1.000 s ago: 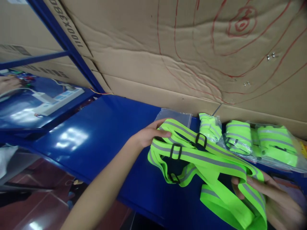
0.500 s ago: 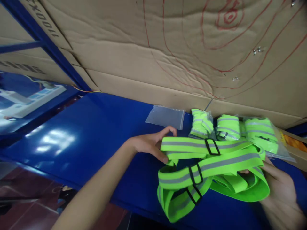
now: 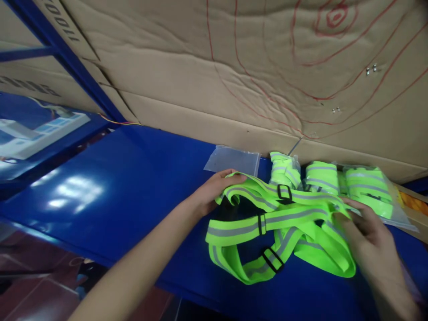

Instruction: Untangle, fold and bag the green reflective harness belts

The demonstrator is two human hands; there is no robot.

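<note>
A neon-green reflective strap harness (image 3: 294, 216) with grey stripes and black buckles hangs in loose loops between my hands, over the blue table. My left hand (image 3: 217, 189) is closed on the upper left loop, thumb on top. At the other end my right hand (image 3: 371, 236) grips the bunched straps, some fingers hidden behind them. Just beyond my left hand lies a flat clear zip bag (image 3: 232, 159). Behind the harness stand bagged green straps: one bundle (image 3: 284, 169), a second bundle (image 3: 321, 176) and a third bundle (image 3: 368, 189) to the right.
The blue table (image 3: 133, 178) runs left beneath a cardboard wall (image 3: 187, 80) with red contour lines. A blue metal post (image 3: 80, 67) rises at the left, with a white device (image 3: 47, 133) beyond it. A cardboard box (image 3: 414, 214) sits at the far right.
My left hand has closed on the upper left loop, which is now lifted and bent. My right hand has shifted left and up along the straps; the lower loops have swung slightly left.
</note>
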